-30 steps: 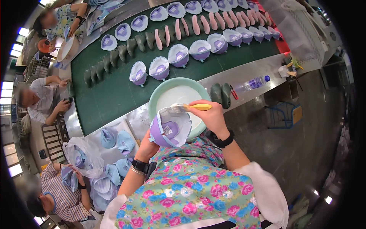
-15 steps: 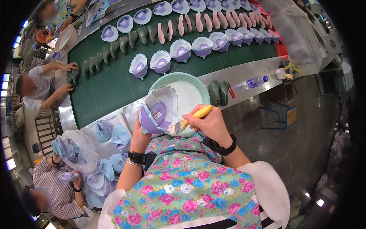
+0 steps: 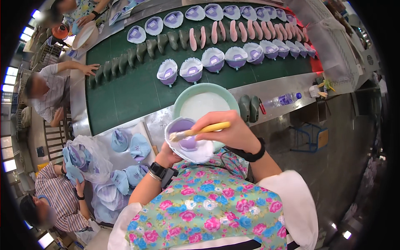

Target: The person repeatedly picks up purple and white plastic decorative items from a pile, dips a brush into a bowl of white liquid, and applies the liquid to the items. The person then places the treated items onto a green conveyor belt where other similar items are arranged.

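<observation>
Floral apron (image 3: 208, 212), white sleeves (image 3: 291, 200), black wristwatches (image 3: 250, 155)

left hand (image 3: 166, 156): mostly hidden under the shoe upper (image 3: 188, 139)
glue bowl (image 3: 196, 93): near rim behind right hand (image 3: 233, 133)
brush bristles (image 3: 177, 136): too small to read

The left hand (image 3: 166, 155) cups a purple and white shoe upper (image 3: 187, 139) from below. The right hand (image 3: 233, 133) grips a yellow-handled brush (image 3: 200, 131), its bristles touching the upper's inside. Just behind them a green bowl (image 3: 183, 98) of white glue stands at the worktop's near edge. Behind it, more uppers (image 3: 212, 58) and dark lasts (image 3: 141, 52) lie in rows on the green belt (image 3: 125, 96). A plastic bottle (image 3: 283, 99) lies near the right edge.
</observation>
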### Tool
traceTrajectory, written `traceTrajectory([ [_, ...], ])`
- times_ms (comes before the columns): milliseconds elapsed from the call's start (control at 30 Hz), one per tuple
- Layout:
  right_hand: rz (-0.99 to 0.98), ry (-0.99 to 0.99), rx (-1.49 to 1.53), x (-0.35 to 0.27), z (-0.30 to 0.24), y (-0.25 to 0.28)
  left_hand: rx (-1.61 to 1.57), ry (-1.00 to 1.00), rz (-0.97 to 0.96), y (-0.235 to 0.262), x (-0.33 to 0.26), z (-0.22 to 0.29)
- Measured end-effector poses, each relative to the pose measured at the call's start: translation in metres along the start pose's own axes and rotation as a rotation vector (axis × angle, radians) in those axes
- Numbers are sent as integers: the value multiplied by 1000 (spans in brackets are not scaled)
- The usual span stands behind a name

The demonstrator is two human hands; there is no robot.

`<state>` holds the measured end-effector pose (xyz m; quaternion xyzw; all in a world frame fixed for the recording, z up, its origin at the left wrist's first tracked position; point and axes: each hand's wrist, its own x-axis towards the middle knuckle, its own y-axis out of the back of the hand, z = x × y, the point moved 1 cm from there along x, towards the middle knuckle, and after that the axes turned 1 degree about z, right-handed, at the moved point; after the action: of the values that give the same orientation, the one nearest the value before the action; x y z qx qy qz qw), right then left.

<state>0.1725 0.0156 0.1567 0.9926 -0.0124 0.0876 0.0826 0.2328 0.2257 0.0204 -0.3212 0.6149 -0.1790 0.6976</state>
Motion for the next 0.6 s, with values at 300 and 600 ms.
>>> traceTrajectory([
  [300,286,-389,-366,-19,50,17,28,442,-418,23,21,2],
  [600,773,-624,60,-52,64,33,65,-541,-142,110,76,119],
])
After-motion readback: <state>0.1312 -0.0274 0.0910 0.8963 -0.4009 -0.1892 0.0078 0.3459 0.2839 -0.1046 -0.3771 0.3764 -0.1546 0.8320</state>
